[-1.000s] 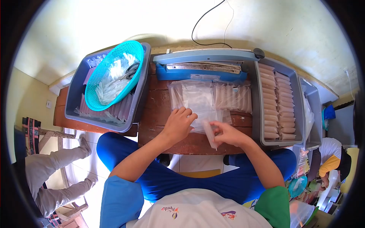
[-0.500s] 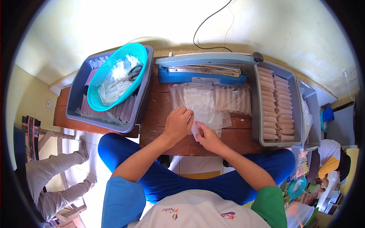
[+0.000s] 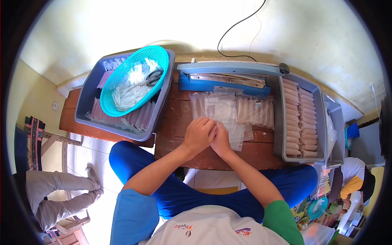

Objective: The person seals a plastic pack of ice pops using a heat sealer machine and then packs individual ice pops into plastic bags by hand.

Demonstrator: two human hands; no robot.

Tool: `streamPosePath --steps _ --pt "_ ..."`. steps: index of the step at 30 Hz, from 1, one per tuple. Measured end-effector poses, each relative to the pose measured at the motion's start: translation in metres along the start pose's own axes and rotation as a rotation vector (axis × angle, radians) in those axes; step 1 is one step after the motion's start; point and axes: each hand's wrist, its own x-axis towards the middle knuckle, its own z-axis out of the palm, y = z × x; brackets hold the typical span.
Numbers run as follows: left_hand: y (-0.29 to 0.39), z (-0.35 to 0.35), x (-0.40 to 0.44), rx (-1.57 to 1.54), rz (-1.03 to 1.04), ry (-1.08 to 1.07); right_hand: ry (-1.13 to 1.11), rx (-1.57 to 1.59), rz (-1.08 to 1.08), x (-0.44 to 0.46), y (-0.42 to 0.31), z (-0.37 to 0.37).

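Observation:
My left hand [image 3: 199, 134] and my right hand [image 3: 221, 140] meet over the front of the wooden table [image 3: 175, 147], fingers curled and touching. A slim pinkish plastic packet [image 3: 210, 110] shows just above my left fingers; its lower part is hidden by the hands. Whether the right fingers also grip it, I cannot make out. Just beyond them lie flat clear plastic bags [image 3: 222, 107]. Beside these, a row of filled packets [image 3: 255, 112] lies side by side. Behind stands a blue bag sealer [image 3: 224, 84] with its long arm [image 3: 232, 67] over the base.
A grey tub [image 3: 83, 110] on the left holds packets and a turquoise basket [image 3: 107, 96] with plastic pieces and scissors [image 3: 154, 77]. At right, a grey tray [image 3: 279, 143] holds two rows of filled packets [image 3: 290, 118]. Other people sit at both sides.
My right hand has moved up against the left, and the packet now shows above the fingers rather than below them. The whole view has shifted slightly.

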Motion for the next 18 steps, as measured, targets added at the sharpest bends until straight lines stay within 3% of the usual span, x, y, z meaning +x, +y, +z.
streamPosePath --steps 3,13,18 --pt "-0.001 0.001 0.001 0.005 -0.004 0.002 -0.017 -0.068 -0.097 0.007 0.005 0.003" --pt "-0.005 0.005 0.004 -0.038 -0.005 0.014 -0.005 0.001 -0.064 0.021 0.005 -0.002" --pt "-0.006 0.006 0.004 -0.045 0.000 0.028 -0.128 0.009 0.163 0.022 0.010 -0.003"
